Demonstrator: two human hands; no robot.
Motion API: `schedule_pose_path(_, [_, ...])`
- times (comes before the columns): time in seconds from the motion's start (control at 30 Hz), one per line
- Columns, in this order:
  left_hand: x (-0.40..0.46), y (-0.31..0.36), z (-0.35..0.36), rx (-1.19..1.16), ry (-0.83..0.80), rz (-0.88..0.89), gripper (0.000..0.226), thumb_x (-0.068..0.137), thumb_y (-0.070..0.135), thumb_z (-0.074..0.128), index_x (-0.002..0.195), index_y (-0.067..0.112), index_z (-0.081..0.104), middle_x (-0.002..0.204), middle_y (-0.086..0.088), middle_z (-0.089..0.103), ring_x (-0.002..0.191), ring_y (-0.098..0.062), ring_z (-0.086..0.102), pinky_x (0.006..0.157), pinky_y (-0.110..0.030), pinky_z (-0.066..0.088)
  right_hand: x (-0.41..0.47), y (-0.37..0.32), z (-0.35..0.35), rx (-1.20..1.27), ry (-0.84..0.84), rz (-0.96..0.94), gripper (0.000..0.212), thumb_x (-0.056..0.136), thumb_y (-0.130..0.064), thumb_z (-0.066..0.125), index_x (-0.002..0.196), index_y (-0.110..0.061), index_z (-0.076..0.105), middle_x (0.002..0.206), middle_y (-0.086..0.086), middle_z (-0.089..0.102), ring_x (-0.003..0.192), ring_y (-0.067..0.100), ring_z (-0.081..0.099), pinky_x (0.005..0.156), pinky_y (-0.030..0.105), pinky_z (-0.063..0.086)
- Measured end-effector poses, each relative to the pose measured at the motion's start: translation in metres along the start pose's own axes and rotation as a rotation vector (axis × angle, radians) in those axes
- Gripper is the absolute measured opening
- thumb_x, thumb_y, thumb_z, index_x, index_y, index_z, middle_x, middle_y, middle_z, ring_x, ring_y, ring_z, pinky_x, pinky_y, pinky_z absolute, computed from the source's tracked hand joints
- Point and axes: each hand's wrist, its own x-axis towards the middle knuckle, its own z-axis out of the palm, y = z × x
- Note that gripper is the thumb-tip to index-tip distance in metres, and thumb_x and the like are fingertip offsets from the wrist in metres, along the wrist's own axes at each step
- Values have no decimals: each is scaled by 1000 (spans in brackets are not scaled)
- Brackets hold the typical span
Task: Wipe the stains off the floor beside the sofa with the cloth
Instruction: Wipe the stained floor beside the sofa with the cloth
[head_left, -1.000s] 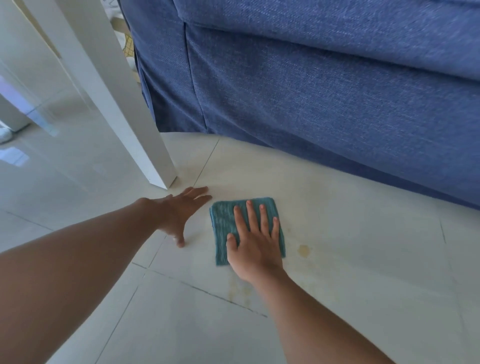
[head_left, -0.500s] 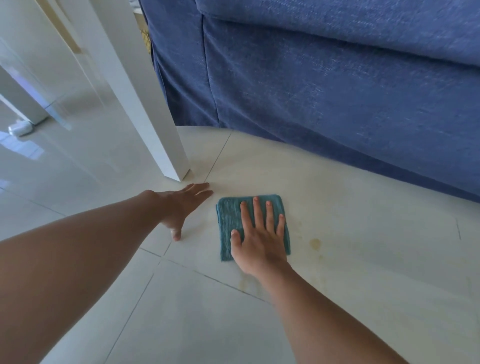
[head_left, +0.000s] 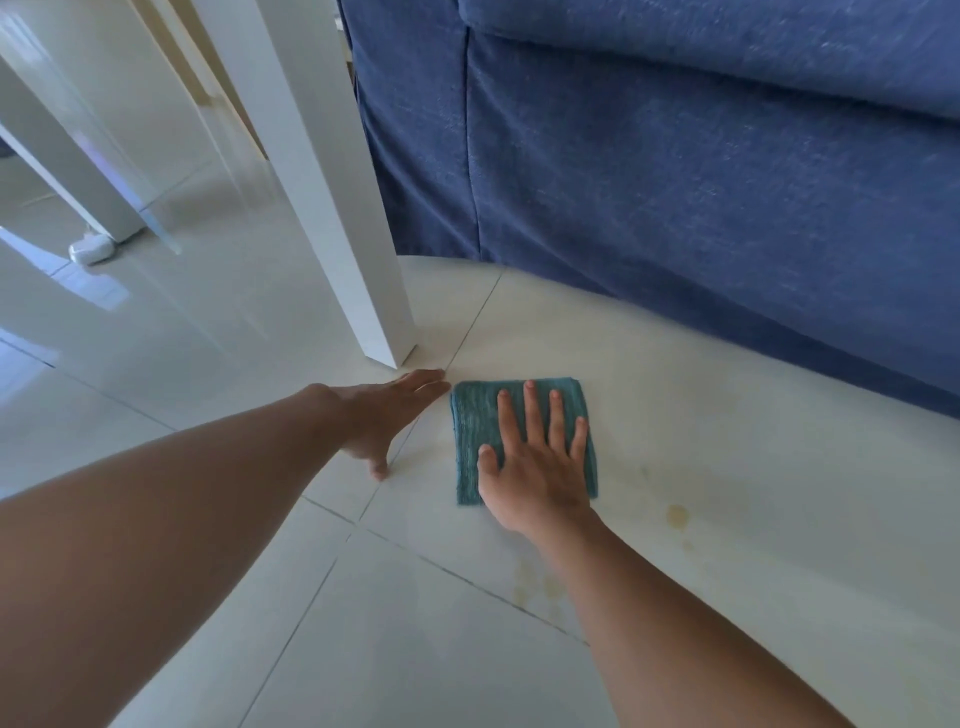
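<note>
While spread flat, the right hand (head_left: 535, 467) covers the cloth (head_left: 475, 441).

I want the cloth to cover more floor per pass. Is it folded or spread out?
Folded. The teal cloth lies as a compact, thick rectangle with layered edges at its left side, pressed flat under the right hand.

Both your bare arms reach forward and down. Your left hand (head_left: 384, 415) lies flat, palm down, fingers (head_left: 423, 382) straight and close together, thumb angled back toward you. Your right hand (head_left: 535, 467) is also flat and palm down, its four fingers spread and pointing away, thumb splayed out to the left, wrist slightly bent.
</note>
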Motion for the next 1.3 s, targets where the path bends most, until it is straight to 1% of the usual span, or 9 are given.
schedule_pose_path(0.27, [-1,4,0,37,-35,-25,133,69,23,88,157,15,-12,165,-1,-18,153,-17,2,119,-33,25,-10,-1,3,-14,-16,-41,69,99,-49,17,159,-27,-9,167,3,-22,152,28,-25,121,55,-16])
schedule_pose_path(0.43, [3,7,6,38,17,-26,103,82,6,64,157,12,-6,165,-2,-13,151,-20,14,113,-36,37,-44,-11,20,20,57,-64,70,98,-49,20,160,-26,-3,169,5,-13,154,29,-18,122,55,-13])
schedule_pose_path(0.57, [6,16,6,106,87,-28,92,85,18,60,157,12,3,163,-6,-1,149,-25,20,108,-42,42,-71,-18,29,77,93,-66,71,96,-48,23,161,-25,5,170,5,-6,155,29,-13,123,55,-8])
schedule_pose_path(0.73, [11,32,0,167,116,27,85,89,23,57,157,15,6,164,-7,-1,148,-27,20,109,-43,41,-113,-27,40,123,143,-14,72,94,-47,32,160,-22,17,169,6,4,156,30,-3,122,56,2])
schedule_pose_path(0.83, [22,47,-5,188,110,82,84,92,25,55,157,14,3,165,-8,-4,152,-26,12,114,-43,35,-139,-23,50,124,136,-13,72,94,-48,35,160,-22,19,169,4,5,156,28,-3,122,56,5])
schedule_pose_path(0.93, [33,67,-10,189,76,126,84,94,27,55,157,14,1,165,-8,-8,153,-24,5,118,-44,30,-159,-11,55,87,123,-19,74,92,-49,44,158,-22,26,168,4,15,155,29,9,119,54,10])
schedule_pose_path(1.1, [41,94,-18,199,43,139,88,94,39,58,157,13,1,164,-10,-8,152,-28,8,115,-46,34,-190,15,56,72,126,13,77,85,-51,52,156,-25,34,167,1,24,153,29,22,117,53,17])
schedule_pose_path(1.2, [38,100,-23,209,31,127,95,91,48,60,157,13,1,163,-9,-7,150,-27,12,114,-42,35,-214,37,56,56,127,42,77,84,-51,53,155,-25,35,166,0,24,153,27,23,116,53,19])
schedule_pose_path(1.3, [35,102,-23,229,18,126,107,85,57,63,158,16,-3,163,-7,-15,152,-24,5,114,-44,34,-230,62,54,41,145,74,77,85,-50,53,155,-26,35,167,-1,23,154,26,21,117,53,19])
